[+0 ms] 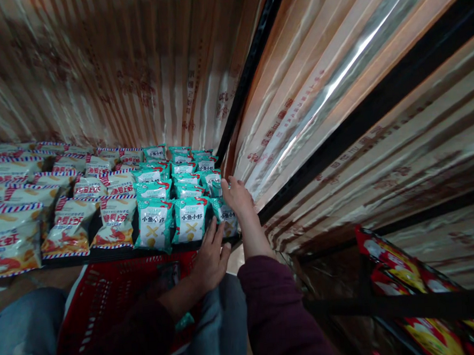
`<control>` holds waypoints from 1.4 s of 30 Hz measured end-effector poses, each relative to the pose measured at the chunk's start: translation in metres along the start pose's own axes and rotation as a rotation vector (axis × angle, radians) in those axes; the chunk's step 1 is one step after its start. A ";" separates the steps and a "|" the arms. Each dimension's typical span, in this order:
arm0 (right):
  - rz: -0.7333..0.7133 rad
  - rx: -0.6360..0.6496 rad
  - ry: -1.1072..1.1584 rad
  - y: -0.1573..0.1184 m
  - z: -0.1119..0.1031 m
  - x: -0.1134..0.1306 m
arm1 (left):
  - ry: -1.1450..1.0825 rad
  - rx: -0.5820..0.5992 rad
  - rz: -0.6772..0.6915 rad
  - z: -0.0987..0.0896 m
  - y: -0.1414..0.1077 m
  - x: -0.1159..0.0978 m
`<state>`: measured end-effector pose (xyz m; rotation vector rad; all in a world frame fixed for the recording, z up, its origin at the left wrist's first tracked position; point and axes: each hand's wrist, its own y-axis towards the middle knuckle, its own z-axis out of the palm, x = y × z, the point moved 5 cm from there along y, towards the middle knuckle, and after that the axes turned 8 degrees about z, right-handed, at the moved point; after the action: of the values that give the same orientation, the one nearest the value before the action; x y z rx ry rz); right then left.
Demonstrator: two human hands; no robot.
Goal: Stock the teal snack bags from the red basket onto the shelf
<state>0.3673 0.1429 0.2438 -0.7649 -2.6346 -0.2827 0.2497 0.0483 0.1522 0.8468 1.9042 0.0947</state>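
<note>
Teal-and-white snack bags stand in short rows on a dark shelf, with a front bag [190, 220] in the middle. The rightmost front snack bag [226, 216] sits between my hands, partly covered by them. My left hand [212, 259] is at its lower front, fingers stretched out and slightly apart. Reaching in along its right side, my right hand [238, 198] has its fingers extended over the bag's upper edge. Neither hand visibly grips anything. Whether the fingertips press on the bag is hard to tell.
White-and-orange snack bags [114, 220] fill the shelf to the left. Under it, a red plastic basket [95, 298] holds some teal packaging, close to my knees. A black rack post [250, 64] and plastic-wrapped boards [297, 104] bound the right side. Red-and-yellow packets [403, 266] lie lower right.
</note>
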 end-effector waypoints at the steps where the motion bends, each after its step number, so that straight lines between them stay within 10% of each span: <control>1: -0.008 0.023 -0.001 0.003 0.001 0.002 | 0.009 0.002 0.008 0.000 0.000 0.000; 14: -0.253 -0.224 0.122 -0.008 0.006 0.002 | 0.059 0.053 0.018 0.001 -0.001 -0.004; 24: -0.481 -0.540 0.428 -0.094 -0.014 0.002 | 0.118 0.058 0.174 -0.007 -0.015 -0.014; 32: -0.353 -0.304 0.549 -0.162 0.050 -0.011 | 0.266 -0.196 0.221 -0.048 -0.073 -0.007; 42: -0.133 -0.005 0.633 -0.135 0.087 -0.011 | 0.301 -0.332 0.181 -0.056 -0.063 0.018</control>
<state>0.2755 0.0510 0.1491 -0.4079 -2.0810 -0.4788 0.1664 0.0281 0.1396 0.8063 2.0072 0.6632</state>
